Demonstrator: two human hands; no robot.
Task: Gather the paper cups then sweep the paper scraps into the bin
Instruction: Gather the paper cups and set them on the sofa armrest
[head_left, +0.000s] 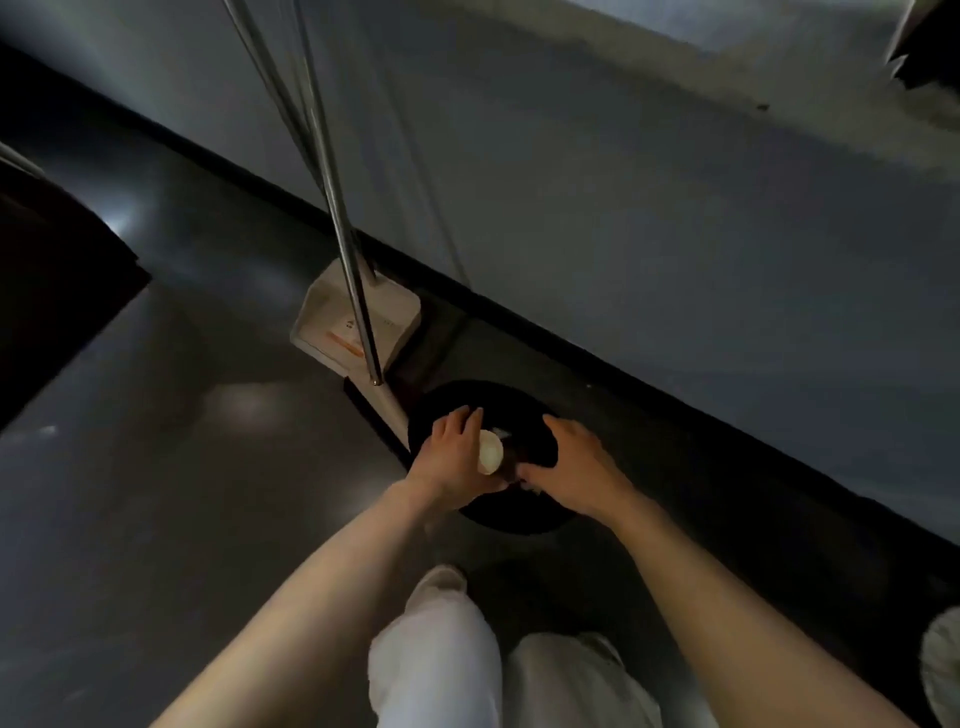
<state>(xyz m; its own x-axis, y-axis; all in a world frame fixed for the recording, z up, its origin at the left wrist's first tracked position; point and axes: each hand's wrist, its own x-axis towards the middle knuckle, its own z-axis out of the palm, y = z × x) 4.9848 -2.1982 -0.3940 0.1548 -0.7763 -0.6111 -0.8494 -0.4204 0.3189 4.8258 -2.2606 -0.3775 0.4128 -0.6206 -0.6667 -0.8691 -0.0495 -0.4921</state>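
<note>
A pale wall (623, 208) is seen across the upper right, and a glossy grey floor (182, 441) is spread below and to the left of it. White trousers (436, 670) are seen at the bottom edge, with two bare forearms stretched forward above them. A pale shoe (943, 670) is cut off by the right edge.

A round black bin (514, 522) is stood on the floor near the foot of the wall, straight ahead of the feet. Just beyond it to the left, a pale dustpan (332, 327) is propped on the floor, and a metal handle (332, 197) is slanted up past it towards the top edge.

Both hands are held over the bin's mouth. The cup (490, 453) is gripped by the left hand (454, 460). The fingers (467, 423) are curled round its side, and it is tipped so that a pale round end is turned to the camera, above the bin's opening. The right hand (579, 467) is held just beside the cup but apart from it. Its fingers (553, 422) are loosely spread and released, with nothing seen in them.

The bin's inside is too dark for any contents to be made out.
</note>
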